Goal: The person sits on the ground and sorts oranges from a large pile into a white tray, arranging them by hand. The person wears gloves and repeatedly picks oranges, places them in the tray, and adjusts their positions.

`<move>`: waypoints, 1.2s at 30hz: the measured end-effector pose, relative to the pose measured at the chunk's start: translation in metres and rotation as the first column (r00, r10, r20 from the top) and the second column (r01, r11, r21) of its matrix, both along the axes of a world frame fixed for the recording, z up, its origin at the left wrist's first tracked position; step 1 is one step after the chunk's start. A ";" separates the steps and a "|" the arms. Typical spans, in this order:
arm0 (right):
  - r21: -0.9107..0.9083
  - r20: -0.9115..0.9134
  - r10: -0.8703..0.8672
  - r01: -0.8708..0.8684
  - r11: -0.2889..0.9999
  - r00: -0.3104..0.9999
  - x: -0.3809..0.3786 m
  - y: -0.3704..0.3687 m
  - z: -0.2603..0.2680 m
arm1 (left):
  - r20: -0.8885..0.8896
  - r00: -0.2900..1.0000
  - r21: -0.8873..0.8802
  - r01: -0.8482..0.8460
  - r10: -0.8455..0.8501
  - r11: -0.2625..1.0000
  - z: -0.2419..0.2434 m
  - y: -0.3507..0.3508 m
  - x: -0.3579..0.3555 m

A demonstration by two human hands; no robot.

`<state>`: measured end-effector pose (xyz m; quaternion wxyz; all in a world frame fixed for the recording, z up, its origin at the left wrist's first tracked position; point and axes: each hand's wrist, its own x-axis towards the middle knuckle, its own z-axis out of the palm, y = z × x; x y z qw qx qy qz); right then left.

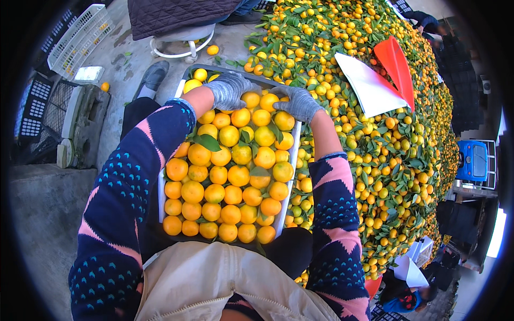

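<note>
A crate [290, 172] with a dark far rim and white sides rests over my lap, filled with rows of orange mandarins [239, 175]. A few of the fruits carry green leaves [207, 142]. My left hand [231, 90], in a grey knit glove, reaches over the crate's far end with thumb and fingers around a mandarin [251, 99]. Beside it, my right hand [299, 102], gloved alike, has its fingertips on a neighbouring mandarin [269, 102]. More mandarins [192, 85] lie in the far left corner, partly covered by my left hand.
To the right spreads a large heap of leafy mandarins [385, 168], with a red and white sheet-like object [395, 76] on it. A person sits on a wheeled stool [184, 38] ahead. White [80, 42] and dark crates [34, 106] stand left; other people are at the heap's edges.
</note>
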<state>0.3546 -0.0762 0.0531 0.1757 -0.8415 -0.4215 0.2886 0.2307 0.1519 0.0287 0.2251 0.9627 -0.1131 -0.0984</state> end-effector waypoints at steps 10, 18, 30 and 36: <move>-0.050 0.276 0.021 -0.008 0.999 0.961 -0.027 0.011 -0.006 | 0.084 0.996 0.039 0.008 -0.011 0.999 0.010 -0.017 -0.008; 0.627 0.116 -0.607 0.416 0.658 0.786 -0.065 -0.177 -0.016 | 0.138 0.989 0.126 0.039 -0.057 0.991 0.006 -0.017 -0.009; -0.147 0.128 -0.535 0.550 0.822 0.835 -0.113 -0.329 -0.156 | 0.192 0.980 0.203 0.019 -0.059 0.979 0.011 -0.035 -0.018; -0.081 0.012 -0.697 0.695 0.714 0.717 -0.122 -0.329 -0.133 | 0.147 0.989 0.184 0.002 -0.030 0.983 0.010 -0.034 -0.019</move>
